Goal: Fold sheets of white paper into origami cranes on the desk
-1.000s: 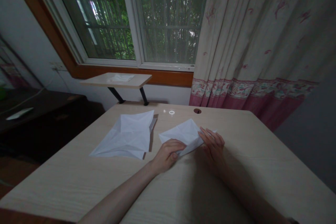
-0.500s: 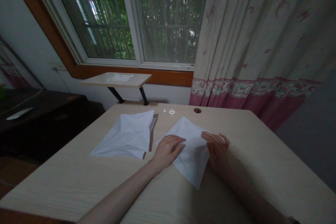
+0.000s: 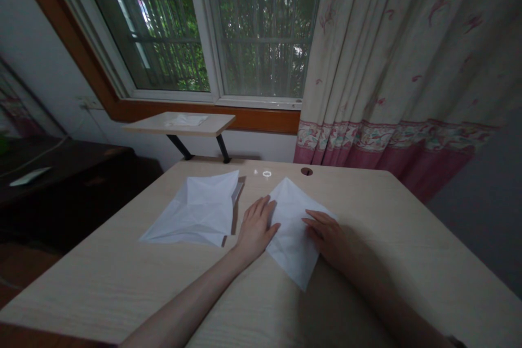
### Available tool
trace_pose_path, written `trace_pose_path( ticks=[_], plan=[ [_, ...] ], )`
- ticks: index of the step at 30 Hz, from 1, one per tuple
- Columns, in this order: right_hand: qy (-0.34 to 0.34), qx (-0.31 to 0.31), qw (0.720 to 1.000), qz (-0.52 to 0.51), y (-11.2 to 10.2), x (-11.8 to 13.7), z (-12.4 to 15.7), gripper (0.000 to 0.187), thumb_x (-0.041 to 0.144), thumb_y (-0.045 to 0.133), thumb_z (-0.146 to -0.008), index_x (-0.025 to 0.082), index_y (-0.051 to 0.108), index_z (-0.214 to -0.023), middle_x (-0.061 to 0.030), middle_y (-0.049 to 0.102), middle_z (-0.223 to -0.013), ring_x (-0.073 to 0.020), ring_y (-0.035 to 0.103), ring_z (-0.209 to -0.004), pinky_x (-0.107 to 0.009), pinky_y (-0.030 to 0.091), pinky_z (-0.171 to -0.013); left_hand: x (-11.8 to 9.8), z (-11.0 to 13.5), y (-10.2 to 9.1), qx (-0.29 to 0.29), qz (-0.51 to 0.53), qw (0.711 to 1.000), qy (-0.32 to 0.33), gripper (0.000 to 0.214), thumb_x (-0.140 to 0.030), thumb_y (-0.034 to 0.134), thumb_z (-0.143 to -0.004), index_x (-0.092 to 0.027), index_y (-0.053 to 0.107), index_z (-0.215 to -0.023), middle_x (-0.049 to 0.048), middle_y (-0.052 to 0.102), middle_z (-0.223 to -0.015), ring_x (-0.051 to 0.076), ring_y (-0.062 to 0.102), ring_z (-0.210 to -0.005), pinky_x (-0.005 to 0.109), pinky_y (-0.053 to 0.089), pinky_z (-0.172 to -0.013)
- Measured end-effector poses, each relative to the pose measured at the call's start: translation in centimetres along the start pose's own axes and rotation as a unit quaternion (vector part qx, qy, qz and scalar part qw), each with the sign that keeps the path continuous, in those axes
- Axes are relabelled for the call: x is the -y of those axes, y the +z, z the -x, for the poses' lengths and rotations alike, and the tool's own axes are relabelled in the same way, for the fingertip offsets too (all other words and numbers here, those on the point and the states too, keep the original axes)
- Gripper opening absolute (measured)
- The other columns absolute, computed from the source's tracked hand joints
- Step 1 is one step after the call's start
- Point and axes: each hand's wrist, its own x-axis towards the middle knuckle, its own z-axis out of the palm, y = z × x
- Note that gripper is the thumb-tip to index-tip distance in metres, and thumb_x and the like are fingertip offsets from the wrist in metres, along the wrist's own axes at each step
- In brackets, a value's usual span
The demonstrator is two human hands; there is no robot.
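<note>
A creased sheet of white paper (image 3: 291, 250) lies on the table in front of me, one corner pointing toward me and one away. On its left edge rests my left hand (image 3: 256, 225), fingers stretched out and apart. My right hand (image 3: 324, 234) lies over the paper's right side, fingers extended across it and slightly bent. Neither hand grips the sheet. To the left, apart from my hands, is a stack of folded white paper (image 3: 207, 209) with its corners lifting off the tabletop.
The light wooden table (image 3: 196, 288) has a raised shelf (image 3: 220, 126) at its back left, with crumpled white paper (image 3: 187, 120) on it. A round cable hole (image 3: 306, 172) is near the back edge. A curtain (image 3: 387, 65) hangs at the right; a dark cabinet (image 3: 101, 163) stands left.
My left hand has moved up along the paper's left edge and its fingers have spread. My right hand has slid left, further onto the sheet. The paper has shifted slightly.
</note>
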Motion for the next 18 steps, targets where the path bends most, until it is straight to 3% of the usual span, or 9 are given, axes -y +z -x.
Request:
trace_pose_path(
  ticks=[6,18],
  plan=[
    [0.026,0.037,0.999,0.007,-0.2,0.4,-0.2,0.029,0.023,0.052,-0.092,0.027,0.071,-0.113,-0.0059,0.069,-0.123,-0.0241,0.062,-0.115,-0.045,0.049,-0.101,0.5,0.2,0.9,-0.026,0.027,0.999,-0.028,0.062,-0.026,0.065,-0.085,-0.018,0.040,-0.141,0.0190,0.042,-0.146,0.034,0.043,-0.134,0.054,0.039,-0.106],
    [0.038,0.062,0.997,0.008,-1.5,0.0,-0.5,0.027,0.028,0.049,-0.094,0.023,0.071,-0.109,-0.0073,0.074,-0.109,-0.0256,0.069,-0.100,-0.043,0.054,-0.092,0.6,0.2,1.1,-0.013,0.070,0.997,-0.036,0.055,-0.017,0.061,-0.086,-0.020,0.042,-0.138,0.0140,0.050,-0.138,0.030,0.048,-0.128,0.051,0.039,-0.105]
  ],
)
